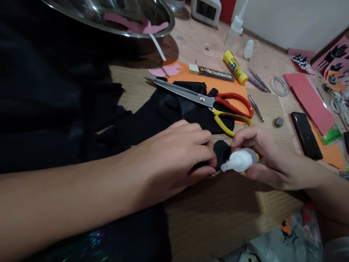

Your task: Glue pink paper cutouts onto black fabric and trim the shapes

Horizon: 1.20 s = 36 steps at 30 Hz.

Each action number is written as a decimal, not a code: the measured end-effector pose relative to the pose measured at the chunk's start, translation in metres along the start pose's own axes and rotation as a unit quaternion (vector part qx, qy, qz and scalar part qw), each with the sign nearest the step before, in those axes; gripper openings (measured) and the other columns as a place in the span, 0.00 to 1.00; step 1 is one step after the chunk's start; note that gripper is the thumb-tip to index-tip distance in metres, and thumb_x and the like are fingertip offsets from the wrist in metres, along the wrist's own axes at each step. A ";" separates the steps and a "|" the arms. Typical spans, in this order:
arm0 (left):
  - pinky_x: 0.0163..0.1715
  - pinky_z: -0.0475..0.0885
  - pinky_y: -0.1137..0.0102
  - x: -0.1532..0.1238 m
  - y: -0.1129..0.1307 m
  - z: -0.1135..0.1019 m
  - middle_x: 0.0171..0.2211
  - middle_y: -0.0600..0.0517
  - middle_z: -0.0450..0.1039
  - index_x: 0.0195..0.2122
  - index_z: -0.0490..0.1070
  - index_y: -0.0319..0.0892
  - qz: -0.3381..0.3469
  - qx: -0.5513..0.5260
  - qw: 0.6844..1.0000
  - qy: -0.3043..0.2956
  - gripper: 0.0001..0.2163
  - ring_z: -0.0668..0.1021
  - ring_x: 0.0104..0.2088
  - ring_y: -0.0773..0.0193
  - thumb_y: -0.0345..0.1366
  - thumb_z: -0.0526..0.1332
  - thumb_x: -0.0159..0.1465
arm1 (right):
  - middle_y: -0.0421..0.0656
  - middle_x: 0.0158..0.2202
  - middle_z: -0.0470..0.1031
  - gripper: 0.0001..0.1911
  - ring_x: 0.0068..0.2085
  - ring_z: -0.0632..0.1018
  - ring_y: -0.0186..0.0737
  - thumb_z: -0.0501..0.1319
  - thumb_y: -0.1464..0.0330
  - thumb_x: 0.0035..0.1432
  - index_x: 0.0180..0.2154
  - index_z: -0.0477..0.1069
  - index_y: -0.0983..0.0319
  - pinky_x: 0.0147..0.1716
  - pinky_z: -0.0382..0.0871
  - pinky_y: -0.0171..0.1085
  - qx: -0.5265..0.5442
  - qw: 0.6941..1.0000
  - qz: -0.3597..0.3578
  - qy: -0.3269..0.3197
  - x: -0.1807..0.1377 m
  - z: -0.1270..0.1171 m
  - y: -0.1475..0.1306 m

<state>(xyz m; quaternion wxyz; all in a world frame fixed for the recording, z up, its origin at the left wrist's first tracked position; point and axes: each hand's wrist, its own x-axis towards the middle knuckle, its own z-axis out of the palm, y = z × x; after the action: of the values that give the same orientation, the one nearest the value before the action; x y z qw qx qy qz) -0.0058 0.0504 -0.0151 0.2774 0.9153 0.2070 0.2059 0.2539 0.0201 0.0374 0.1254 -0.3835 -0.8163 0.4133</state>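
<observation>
My right hand [268, 158] is closed around a small white glue bottle [240, 161], tilted so its nozzle points left and down. Just below and left of the nozzle lies a small black fabric piece [221, 151] at the edge of the wooden board. My left hand [191, 153] has its fingers curled and pressed on that piece, partly covering it. Beyond both hands, scissors [201, 98] with one red and one yellow handle rest on crumpled black cloth [147, 116], blades pointing left.
A steel bowl [169, 22] with pink cutouts stands at the back left. Behind the scissors are orange paper [212, 84], a lead case [212, 72] and a yellow glue stick [235, 67]. Tweezers [255, 108], a black phone-like object [306, 135] and red paper [309, 102] lie to the right.
</observation>
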 end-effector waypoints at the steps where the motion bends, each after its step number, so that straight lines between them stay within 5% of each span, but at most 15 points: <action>1: 0.39 0.63 0.66 0.000 -0.002 0.000 0.36 0.55 0.78 0.37 0.78 0.47 0.007 -0.003 1.000 0.004 0.10 0.76 0.38 0.63 0.34 0.58 0.74 | 0.45 0.44 0.75 0.15 0.39 0.78 0.37 0.62 0.59 0.72 0.54 0.65 0.58 0.38 0.74 0.34 0.022 1.000 -0.011 0.001 -0.001 -0.002 0.000; 7: 0.38 0.62 0.66 0.001 -0.008 -0.001 0.36 0.55 0.78 0.38 0.78 0.48 0.038 -0.021 0.999 0.000 0.12 0.76 0.37 0.63 0.35 0.56 0.75 | 0.40 0.39 0.79 0.12 0.41 0.81 0.36 0.70 0.59 0.66 0.45 0.75 0.57 0.43 0.76 0.35 0.111 0.986 -0.113 0.054 0.009 0.003 0.003; 14: 0.39 0.62 0.66 0.001 -0.002 -0.003 0.38 0.53 0.78 0.37 0.76 0.46 0.014 -0.017 1.000 -0.005 0.11 0.75 0.37 0.62 0.32 0.55 0.74 | 0.42 0.37 0.81 0.22 0.33 0.81 0.39 0.70 0.46 0.61 0.45 0.78 0.56 0.30 0.75 0.36 0.165 0.980 0.014 0.111 0.003 0.004 0.001; 22: 0.40 0.61 0.65 0.002 -0.004 0.000 0.38 0.54 0.78 0.38 0.79 0.47 0.016 0.006 1.000 -0.007 0.12 0.74 0.38 0.62 0.34 0.55 0.75 | 0.44 0.31 0.79 0.25 0.30 0.78 0.39 0.66 0.43 0.63 0.33 0.78 0.59 0.29 0.73 0.37 0.197 0.967 -0.011 0.159 0.012 0.023 0.009; 28: 0.40 0.62 0.65 0.004 -0.007 -0.001 0.39 0.54 0.78 0.37 0.80 0.48 0.021 0.023 0.999 -0.022 0.11 0.75 0.39 0.62 0.36 0.58 0.73 | 0.40 0.31 0.81 0.21 0.27 0.77 0.36 0.66 0.49 0.66 0.35 0.83 0.59 0.26 0.70 0.34 0.237 0.956 -0.025 0.172 0.018 0.028 0.013; 36: 0.40 0.63 0.66 0.005 -0.002 -0.001 0.38 0.54 0.79 0.36 0.80 0.47 0.017 0.034 0.999 -0.007 0.10 0.76 0.38 0.62 0.34 0.60 0.72 | 0.39 0.25 0.77 0.25 0.24 0.74 0.35 0.66 0.44 0.63 0.30 0.79 0.58 0.22 0.68 0.35 0.206 0.950 0.024 0.232 0.023 0.033 0.010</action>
<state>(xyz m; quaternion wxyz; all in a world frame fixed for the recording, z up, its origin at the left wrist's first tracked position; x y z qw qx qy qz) -0.0025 0.0549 -0.0136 0.2442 0.9289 0.1967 0.1970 0.2269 0.0212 0.0064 0.3778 -0.4539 -0.6527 0.4745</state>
